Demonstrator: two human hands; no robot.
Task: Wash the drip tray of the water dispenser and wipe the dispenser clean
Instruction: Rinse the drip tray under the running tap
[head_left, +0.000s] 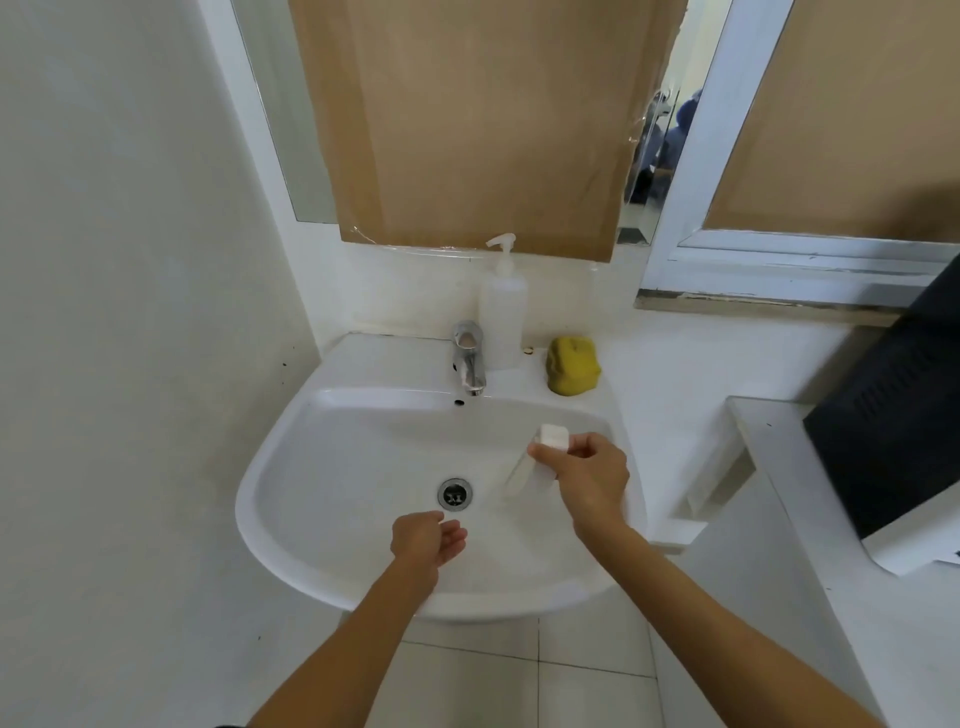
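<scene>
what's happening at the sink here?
A person stands at a white sink. The right hand grips a small white drip tray over the basin; the left hand hangs open near the drain, holding nothing. No water visibly runs from the tap. A yellow sponge sits untouched on the rim.

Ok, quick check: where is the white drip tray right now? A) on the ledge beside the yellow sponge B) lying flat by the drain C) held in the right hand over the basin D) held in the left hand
C: the right hand grips the drip tray above the sink, while the left hand holds nothing.
</scene>
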